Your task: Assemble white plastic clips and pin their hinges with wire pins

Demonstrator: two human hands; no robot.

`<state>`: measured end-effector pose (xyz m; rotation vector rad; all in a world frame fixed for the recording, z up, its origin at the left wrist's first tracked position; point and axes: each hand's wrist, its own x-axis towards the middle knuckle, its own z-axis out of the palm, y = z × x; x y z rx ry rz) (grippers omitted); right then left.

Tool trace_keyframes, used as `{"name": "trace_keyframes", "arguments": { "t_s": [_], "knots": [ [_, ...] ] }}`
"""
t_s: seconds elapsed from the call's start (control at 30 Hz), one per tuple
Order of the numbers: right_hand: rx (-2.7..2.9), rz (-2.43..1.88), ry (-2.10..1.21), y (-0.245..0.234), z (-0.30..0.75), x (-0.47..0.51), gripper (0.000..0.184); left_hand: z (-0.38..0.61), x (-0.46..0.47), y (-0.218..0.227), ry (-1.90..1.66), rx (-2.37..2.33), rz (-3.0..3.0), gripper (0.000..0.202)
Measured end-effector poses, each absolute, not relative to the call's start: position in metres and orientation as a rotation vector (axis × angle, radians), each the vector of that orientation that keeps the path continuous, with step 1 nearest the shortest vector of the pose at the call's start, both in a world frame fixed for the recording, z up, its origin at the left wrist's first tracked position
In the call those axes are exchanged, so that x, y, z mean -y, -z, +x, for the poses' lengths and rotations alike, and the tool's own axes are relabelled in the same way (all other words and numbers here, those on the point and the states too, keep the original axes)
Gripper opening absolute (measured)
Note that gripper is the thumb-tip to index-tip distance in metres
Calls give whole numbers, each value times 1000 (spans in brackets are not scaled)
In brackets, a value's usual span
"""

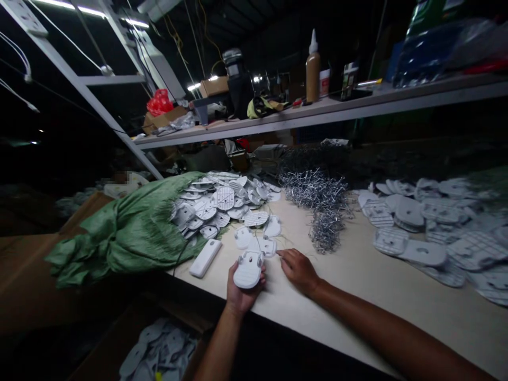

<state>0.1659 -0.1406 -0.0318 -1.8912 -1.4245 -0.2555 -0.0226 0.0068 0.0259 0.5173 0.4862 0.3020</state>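
Observation:
My left hand (241, 290) is closed around a white plastic piece (248, 269) with a wire clip on its far end, held just above the near edge of the table (357, 286). My right hand (297, 270) rests on the table just to the right, fingers curled and pointing toward a few loose white pieces (257, 241); what it pinches, if anything, is too small to name. A pile of flat white plastic parts (222, 203) spills from a green sack (130, 233) to the left. A heap of metal wire clips (321, 203) lies behind my right hand.
More white parts (432, 233) cover the right side of the table. A white rectangular block (205, 257) lies near the sack. A box below the table holds white parts (159, 352). A shelf (337, 108) above carries a glue bottle (313, 69), boxes and clutter.

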Motion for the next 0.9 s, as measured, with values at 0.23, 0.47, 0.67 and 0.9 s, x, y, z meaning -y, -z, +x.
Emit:
{"name": "trace_keyframes", "arguments": {
  "t_s": [0.23, 0.47, 0.67, 0.9],
  "knots": [
    [1413, -2020, 317, -3, 235, 70, 53, -19, -10, -20, -274, -455, 471, 54],
    [1544, -2068, 343, -28, 250, 0, 55, -20, -4, 5, -209, -351, 360, 79],
    [1699, -1962, 380, 11, 277, -33, 45, -8, -18, 42, -178, -237, 392, 106],
    [1360, -1784, 251, -5, 273, -11, 37, -10, -7, 28, -48, -260, 691, 116]
  ]
}}
